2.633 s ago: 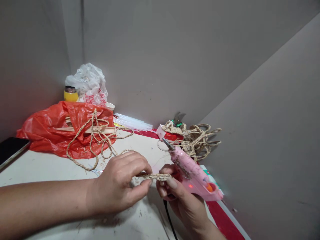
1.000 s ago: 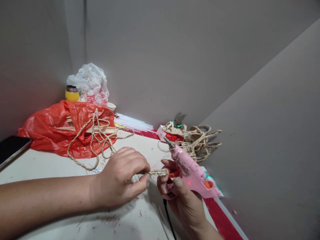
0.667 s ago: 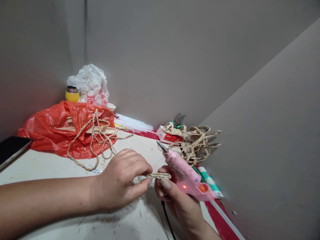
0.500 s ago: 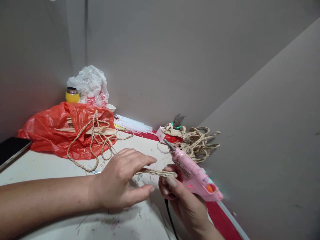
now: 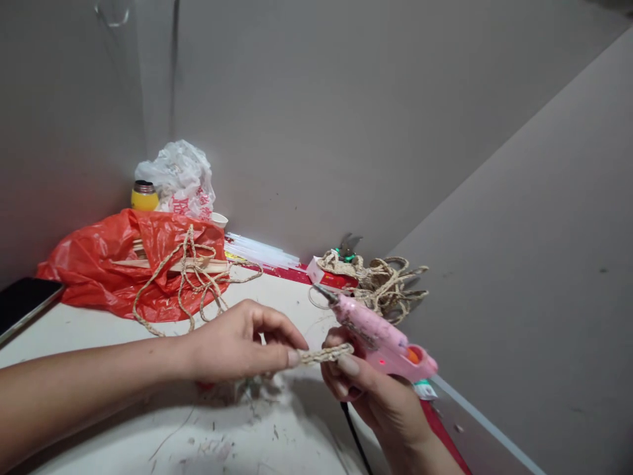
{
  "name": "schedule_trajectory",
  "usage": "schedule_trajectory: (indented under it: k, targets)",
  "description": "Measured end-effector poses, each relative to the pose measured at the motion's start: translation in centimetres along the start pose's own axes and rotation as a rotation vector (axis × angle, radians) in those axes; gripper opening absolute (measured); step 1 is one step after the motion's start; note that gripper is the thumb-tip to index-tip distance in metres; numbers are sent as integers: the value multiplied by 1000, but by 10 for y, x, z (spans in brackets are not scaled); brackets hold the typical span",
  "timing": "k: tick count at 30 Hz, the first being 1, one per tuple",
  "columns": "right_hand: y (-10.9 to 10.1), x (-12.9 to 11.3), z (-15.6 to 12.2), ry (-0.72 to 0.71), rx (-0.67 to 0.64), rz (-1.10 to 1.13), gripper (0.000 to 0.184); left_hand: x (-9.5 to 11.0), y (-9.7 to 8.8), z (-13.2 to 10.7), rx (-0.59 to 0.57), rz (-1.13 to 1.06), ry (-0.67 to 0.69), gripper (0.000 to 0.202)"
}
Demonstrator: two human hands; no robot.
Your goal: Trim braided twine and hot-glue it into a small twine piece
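Observation:
Between my two hands runs a short doubled stretch of braided straw cord [image 5: 324,355]. My left hand [image 5: 252,340] pinches it between thumb and fingers at the left end. The thumb and forefinger of my right hand [image 5: 368,382] hold its right end. That same hand also grips a pink hot glue gun [image 5: 378,333], its metal nozzle pointing up and left, away from the cord. A small red light glows on the gun's side, and a black cable hangs below it. The rest of the cord leads back behind my left hand to loose loops [image 5: 185,277].
A red plastic bag [image 5: 89,264] with wooden sticks lies at the left, near a phone [image 5: 30,300]. Behind are a yellow jar [image 5: 144,198], a white bag [image 5: 180,171] and glue sticks [image 5: 262,249]. A braid bundle [image 5: 390,280] and pliers [image 5: 350,247] rest by the wall.
My left hand has closed from spread fingers into a pinch on the cord. My right hand with the glue gun has dipped and tilted slightly. The camera view has shifted a little.

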State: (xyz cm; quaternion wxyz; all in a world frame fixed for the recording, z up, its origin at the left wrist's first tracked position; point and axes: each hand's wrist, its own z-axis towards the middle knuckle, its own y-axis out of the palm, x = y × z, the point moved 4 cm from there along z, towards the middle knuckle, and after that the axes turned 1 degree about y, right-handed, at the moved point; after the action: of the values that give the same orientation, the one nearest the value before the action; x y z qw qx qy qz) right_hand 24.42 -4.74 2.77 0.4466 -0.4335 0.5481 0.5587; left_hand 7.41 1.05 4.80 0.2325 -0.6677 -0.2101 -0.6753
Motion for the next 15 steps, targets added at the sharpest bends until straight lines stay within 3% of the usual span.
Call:
schedule_trajectory:
  k: [2, 6, 10, 15]
  targets:
    - [0, 9, 0, 49, -12, -3, 32, -6, 5, 1, -92, -88, -47, 13]
    - [0, 21, 1, 91, -38, 13, 37, -15, 11, 1, -141, -178, -149, 9]
    - [4, 18, 3, -4, 8, 104, 35, -13, 6, 2, -60, -272, -164, 12]
    - [9, 18, 5, -48, 146, 174, 28, -2, -8, 4, 54, -352, 12, 12]
